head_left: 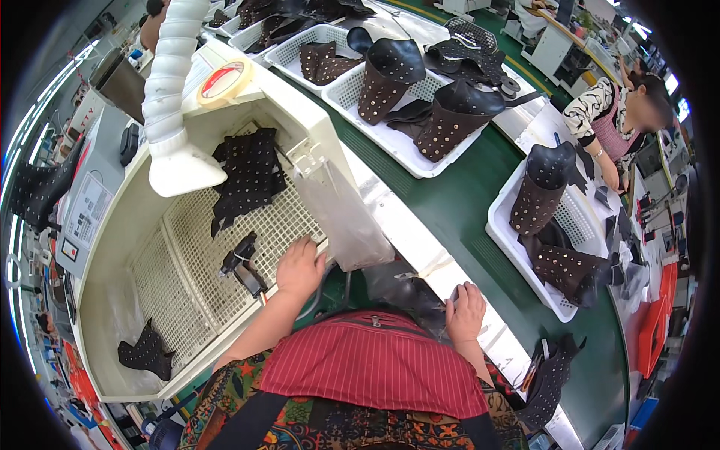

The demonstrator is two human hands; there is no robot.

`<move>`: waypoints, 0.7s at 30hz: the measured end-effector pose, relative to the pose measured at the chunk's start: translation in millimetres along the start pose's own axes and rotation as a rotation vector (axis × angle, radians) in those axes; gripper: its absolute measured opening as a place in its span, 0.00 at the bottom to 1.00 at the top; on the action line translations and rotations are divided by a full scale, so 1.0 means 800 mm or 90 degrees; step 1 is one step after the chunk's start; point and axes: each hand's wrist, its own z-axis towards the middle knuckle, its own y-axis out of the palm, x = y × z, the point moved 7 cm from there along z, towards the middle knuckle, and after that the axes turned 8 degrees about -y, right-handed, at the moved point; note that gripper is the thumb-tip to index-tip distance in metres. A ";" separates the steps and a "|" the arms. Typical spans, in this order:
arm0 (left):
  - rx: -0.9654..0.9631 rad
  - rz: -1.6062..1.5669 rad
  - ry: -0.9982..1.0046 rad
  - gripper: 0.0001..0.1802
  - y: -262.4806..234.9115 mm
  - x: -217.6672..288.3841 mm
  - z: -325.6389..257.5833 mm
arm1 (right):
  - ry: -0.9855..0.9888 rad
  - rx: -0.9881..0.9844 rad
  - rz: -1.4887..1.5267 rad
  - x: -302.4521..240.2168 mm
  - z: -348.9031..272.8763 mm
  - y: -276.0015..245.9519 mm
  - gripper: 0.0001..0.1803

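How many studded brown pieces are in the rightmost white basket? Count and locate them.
2 visible: a far piece at the upper end of the basket, a near piece at its lower end. More may be hidden underneath.

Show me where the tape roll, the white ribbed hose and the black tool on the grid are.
Tape roll (225,82), head view: its flat top side.
White ribbed hose (164,94), head view: middle of its ribbed length.
Black tool (244,271), head view: its dark body.

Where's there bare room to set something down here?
On the mesh, between the black tool and the lower-left studded piece; also on the green surface, between the middle white basket and right white basket. Crowded: both baskets, holding dark boot-shaped pieces.
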 end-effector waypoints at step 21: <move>0.049 -0.026 0.004 0.15 -0.010 0.000 -0.001 | -0.016 -0.001 -0.026 -0.001 -0.003 0.005 0.24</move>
